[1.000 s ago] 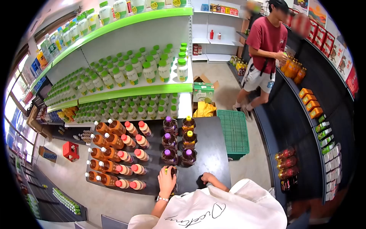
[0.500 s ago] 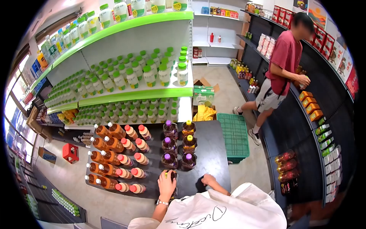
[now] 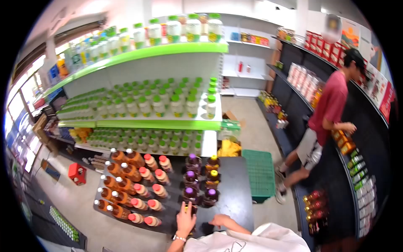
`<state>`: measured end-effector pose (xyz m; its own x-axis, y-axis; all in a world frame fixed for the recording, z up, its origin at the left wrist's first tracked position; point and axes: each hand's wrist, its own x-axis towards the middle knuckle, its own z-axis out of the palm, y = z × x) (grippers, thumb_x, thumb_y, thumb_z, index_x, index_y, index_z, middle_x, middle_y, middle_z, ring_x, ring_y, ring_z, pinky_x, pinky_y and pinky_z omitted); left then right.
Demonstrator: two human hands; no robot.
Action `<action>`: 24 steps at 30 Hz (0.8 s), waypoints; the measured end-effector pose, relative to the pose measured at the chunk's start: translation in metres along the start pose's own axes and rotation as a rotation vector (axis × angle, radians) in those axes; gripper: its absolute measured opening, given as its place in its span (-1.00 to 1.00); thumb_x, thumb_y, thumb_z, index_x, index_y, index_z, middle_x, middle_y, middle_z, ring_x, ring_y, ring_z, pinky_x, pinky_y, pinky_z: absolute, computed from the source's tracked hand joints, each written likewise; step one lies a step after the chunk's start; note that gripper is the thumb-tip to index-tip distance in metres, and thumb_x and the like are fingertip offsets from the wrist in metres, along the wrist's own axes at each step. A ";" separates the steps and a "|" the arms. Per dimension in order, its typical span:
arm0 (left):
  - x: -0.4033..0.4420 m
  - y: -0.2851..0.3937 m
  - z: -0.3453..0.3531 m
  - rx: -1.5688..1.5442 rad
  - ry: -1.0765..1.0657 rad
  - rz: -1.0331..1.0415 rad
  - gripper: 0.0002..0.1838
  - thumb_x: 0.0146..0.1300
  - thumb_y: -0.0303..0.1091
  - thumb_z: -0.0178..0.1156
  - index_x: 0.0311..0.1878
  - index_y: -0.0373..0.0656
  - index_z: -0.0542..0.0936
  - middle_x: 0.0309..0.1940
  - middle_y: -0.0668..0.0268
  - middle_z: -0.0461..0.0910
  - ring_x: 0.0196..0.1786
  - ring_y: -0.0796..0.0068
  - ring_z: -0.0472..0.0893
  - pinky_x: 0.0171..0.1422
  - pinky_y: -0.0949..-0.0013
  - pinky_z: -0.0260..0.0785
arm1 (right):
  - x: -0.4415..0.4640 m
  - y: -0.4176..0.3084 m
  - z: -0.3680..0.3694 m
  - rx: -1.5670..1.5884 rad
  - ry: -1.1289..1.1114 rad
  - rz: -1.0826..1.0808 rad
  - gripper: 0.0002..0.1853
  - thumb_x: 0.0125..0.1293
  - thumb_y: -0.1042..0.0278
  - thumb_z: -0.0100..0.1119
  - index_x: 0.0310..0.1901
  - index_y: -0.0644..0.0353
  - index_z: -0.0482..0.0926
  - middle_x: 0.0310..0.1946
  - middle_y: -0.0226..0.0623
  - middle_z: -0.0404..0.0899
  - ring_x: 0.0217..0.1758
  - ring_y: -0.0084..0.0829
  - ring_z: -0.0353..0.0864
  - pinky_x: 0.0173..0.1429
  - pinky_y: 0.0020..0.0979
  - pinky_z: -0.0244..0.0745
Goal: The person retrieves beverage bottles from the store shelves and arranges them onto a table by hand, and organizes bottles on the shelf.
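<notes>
My left hand [image 3: 185, 219] rests over a dark bottle with a yellow cap, at the near end of the purple-capped bottles [image 3: 189, 194]; its fingers are around the cap. Over the dark table [image 3: 235, 180], my right hand [image 3: 219, 220] is near the front edge, its fingers curled and partly hidden, so any small object there cannot be made out. Yellow-capped dark bottles [image 3: 213, 179] stand behind. To the left are red-capped pink bottles [image 3: 159, 190] and white-capped brown bottles [image 3: 124, 185] in rows.
Shelves with green-capped bottles [image 3: 157, 105] rise behind the table. A green crate [image 3: 258, 174] stands at its right. Another person [image 3: 329, 105] is beside the dark shelving, one hand near orange boxes [image 3: 345, 145]. A red stool [image 3: 77, 173] is at left.
The camera view has tilted up, so the table appears lower. The other person has moved right and forward along the shelf. My left hand remains at the yellow-capped bottle.
</notes>
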<state>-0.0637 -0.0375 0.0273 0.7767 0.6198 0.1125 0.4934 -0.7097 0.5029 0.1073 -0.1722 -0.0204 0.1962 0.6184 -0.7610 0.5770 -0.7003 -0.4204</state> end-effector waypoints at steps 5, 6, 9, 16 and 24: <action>-0.032 -0.014 -0.016 -0.139 -0.131 -0.151 0.00 0.15 -0.04 0.34 0.58 -0.04 0.04 0.48 -0.27 0.09 0.38 -0.23 0.38 0.26 -0.06 0.42 | -0.074 -0.092 -0.033 0.012 -0.136 -0.198 -0.30 0.30 -0.50 -0.07 -0.24 0.00 0.80 -0.71 -0.39 0.62 -0.53 -0.47 0.60 -0.20 -0.39 0.52; -0.042 -0.019 -0.019 -0.139 -0.162 -0.158 0.02 0.15 0.00 0.34 0.59 -0.04 0.01 0.48 -0.28 0.08 0.41 -0.23 0.34 0.28 -0.08 0.42 | -0.076 -0.105 -0.034 -0.011 -0.124 -0.247 -0.31 0.30 -0.50 -0.07 -0.21 -0.02 0.80 -0.72 -0.39 0.61 -0.54 -0.48 0.61 -0.21 -0.39 0.52; -0.074 -0.027 -0.040 -0.181 -0.233 -0.189 0.05 0.17 0.09 0.32 0.59 -0.04 -0.02 0.48 -0.30 0.08 0.34 -0.26 0.41 0.26 -0.07 0.44 | -0.087 -0.147 -0.030 -0.052 -0.098 -0.325 -0.37 0.33 -0.43 -0.05 -0.23 -0.03 0.80 -0.72 -0.39 0.61 -0.53 -0.47 0.65 -0.23 -0.38 0.52; -0.142 -0.101 -0.059 -0.150 -0.306 -0.261 0.00 0.27 0.18 0.20 0.60 -0.08 -0.05 0.55 -0.15 -0.02 0.53 -0.10 0.20 0.35 -0.21 0.31 | -0.065 -0.225 0.025 -0.173 -0.061 -0.392 -0.39 0.36 -0.35 -0.02 -0.33 0.06 0.78 -0.73 -0.41 0.59 -0.52 -0.44 0.67 -0.27 -0.38 0.52; -0.255 -0.183 -0.087 -0.182 -0.245 -0.536 -0.02 0.29 0.25 0.15 0.57 -0.12 0.01 0.53 -0.14 0.05 0.45 -0.13 0.29 0.36 -0.04 0.34 | -0.052 -0.342 0.117 -0.415 -0.268 -0.541 -0.45 0.33 -0.28 -0.01 -0.38 0.01 0.78 -0.69 -0.39 0.63 -0.38 -0.32 0.75 -0.10 -0.24 0.60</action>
<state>-0.3859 -0.0362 -0.0192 0.5172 0.7640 -0.3858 0.7822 -0.2390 0.5753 -0.1935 -0.0066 0.1052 -0.3716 0.6936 -0.6172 0.8014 -0.0960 -0.5903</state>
